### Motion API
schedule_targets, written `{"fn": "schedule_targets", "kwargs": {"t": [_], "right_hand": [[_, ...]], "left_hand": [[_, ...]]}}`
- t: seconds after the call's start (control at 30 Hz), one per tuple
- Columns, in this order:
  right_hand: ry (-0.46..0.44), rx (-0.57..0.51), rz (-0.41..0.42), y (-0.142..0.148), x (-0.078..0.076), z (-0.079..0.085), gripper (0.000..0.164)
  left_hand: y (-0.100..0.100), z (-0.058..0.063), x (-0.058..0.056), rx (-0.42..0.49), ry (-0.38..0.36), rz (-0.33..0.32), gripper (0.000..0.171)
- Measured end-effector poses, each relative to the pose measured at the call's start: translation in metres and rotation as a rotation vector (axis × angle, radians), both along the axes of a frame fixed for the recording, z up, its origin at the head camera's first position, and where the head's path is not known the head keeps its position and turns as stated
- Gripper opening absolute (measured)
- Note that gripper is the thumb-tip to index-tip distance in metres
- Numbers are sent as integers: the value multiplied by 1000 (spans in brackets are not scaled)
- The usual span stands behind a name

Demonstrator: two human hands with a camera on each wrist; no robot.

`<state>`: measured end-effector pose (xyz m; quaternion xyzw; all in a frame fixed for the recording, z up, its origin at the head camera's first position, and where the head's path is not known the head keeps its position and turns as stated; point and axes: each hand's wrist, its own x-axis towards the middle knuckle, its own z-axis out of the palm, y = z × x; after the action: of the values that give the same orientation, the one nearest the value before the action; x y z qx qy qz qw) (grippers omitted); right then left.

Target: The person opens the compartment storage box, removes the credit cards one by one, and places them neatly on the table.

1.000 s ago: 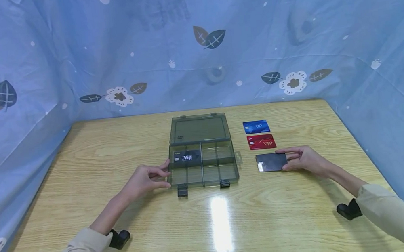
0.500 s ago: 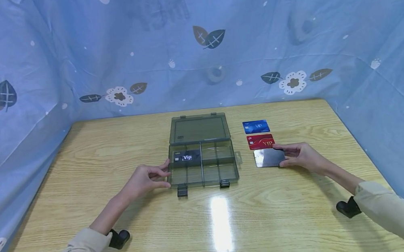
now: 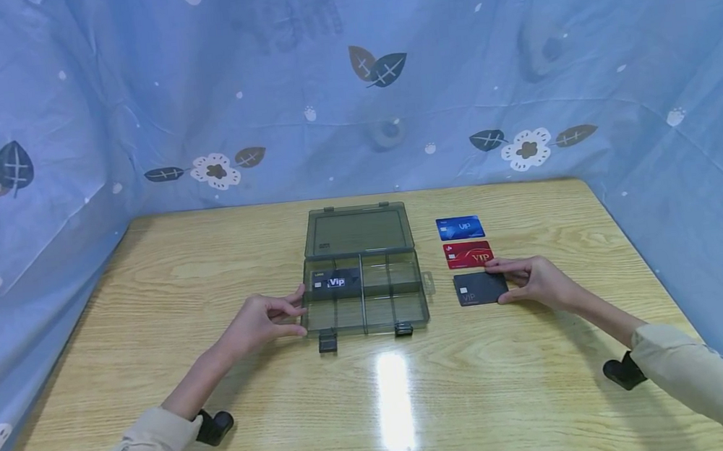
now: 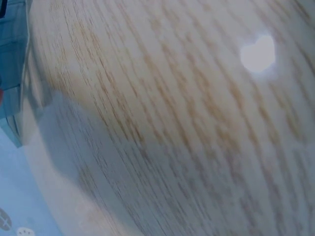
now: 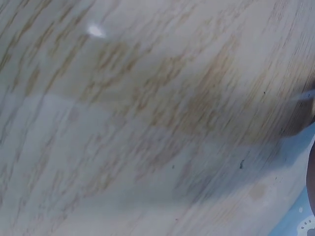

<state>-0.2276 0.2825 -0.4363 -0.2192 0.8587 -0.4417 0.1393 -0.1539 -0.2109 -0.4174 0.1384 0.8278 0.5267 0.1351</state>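
My left hand [image 3: 261, 318] rests its fingertips and thumb tip against the left side of a smoky clear plastic compartment box [image 3: 362, 294]. In the box's back left part lies a dark card marked Vip [image 3: 335, 274]. At the right, my right hand [image 3: 540, 282] pinches a black VIP card [image 3: 480, 289] by its right edge, forefinger near the top corner and thumb near the bottom. The card lies low over the table, face up. Just beyond it are a red VIP card [image 3: 467, 254] and a blue VIP card [image 3: 460, 228]. The left wrist view shows only the box's corner [image 4: 14, 54].
The box lid [image 3: 357, 230] lies folded back behind it, and two latches [image 3: 327, 342] stick out in front. The wooden table [image 3: 256, 424] ends at a blue patterned cloth [image 3: 298, 115] at the back and sides. A light glare crosses the table's front.
My right hand has moved the black card slightly left, tilting it up and then lowering it flat below the red card. My left hand and the box have stayed put.
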Motion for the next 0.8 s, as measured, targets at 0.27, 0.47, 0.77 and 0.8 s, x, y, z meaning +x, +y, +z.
{"fn": "schedule_targets", "kwargs": {"t": [0.27, 0.47, 0.77, 0.8], "right_hand": [[139, 116, 24, 0, -2, -2, 55], [167, 156, 26, 0, -2, -2, 56], [74, 109, 20, 3, 0, 1, 56], [63, 104, 18, 3, 0, 2, 55]], "left_hand": [[0, 0, 1, 5, 0, 4, 26], [0, 0, 1, 1, -6, 9, 26], [1, 1, 0, 7, -7, 10, 26], [1, 1, 1, 8, -7, 9, 26]]}}
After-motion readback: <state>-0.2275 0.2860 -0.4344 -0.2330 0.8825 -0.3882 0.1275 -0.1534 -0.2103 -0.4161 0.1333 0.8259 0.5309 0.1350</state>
